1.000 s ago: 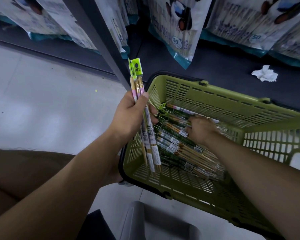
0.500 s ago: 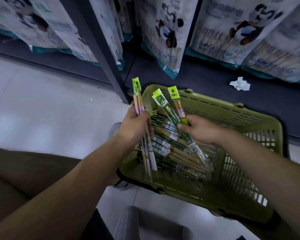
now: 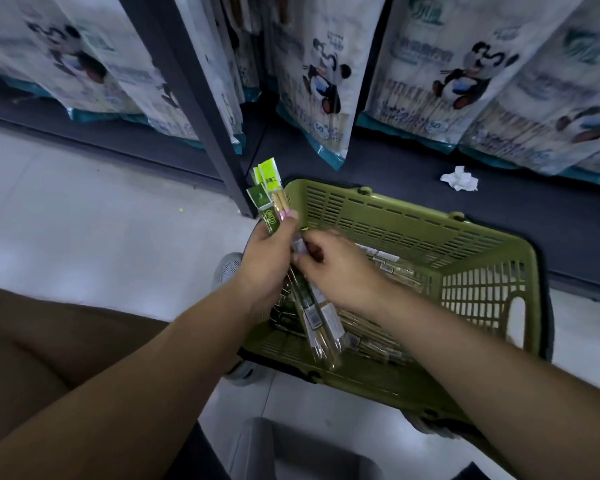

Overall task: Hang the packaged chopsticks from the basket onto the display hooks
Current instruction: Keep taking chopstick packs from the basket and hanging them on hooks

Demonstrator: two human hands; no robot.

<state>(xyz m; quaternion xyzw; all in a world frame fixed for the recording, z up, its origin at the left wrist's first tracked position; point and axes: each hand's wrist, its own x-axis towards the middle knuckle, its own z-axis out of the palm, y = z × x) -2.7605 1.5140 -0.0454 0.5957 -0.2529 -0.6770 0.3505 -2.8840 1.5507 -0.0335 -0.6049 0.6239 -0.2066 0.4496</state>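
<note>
The left hand (image 3: 267, 261) grips a bundle of packaged chopsticks (image 3: 271, 188) upright over the green basket's (image 3: 413, 211) left edge; the right hand (image 3: 333, 271) pinches it midway. Gathering seems the step in hand, loose packs (image 3: 385, 258) lying inside the basket; next, the bundle needs raising to the hooks.

A small round badge near the bottom of the middle panda bag (image 3: 321, 98) reads "50", and the neighbouring panda bag (image 3: 440, 81) on its right carries the same "50". The print on the chopstick packets (image 3: 270, 178) and the bags' other lettering is too blurred to read.
</note>
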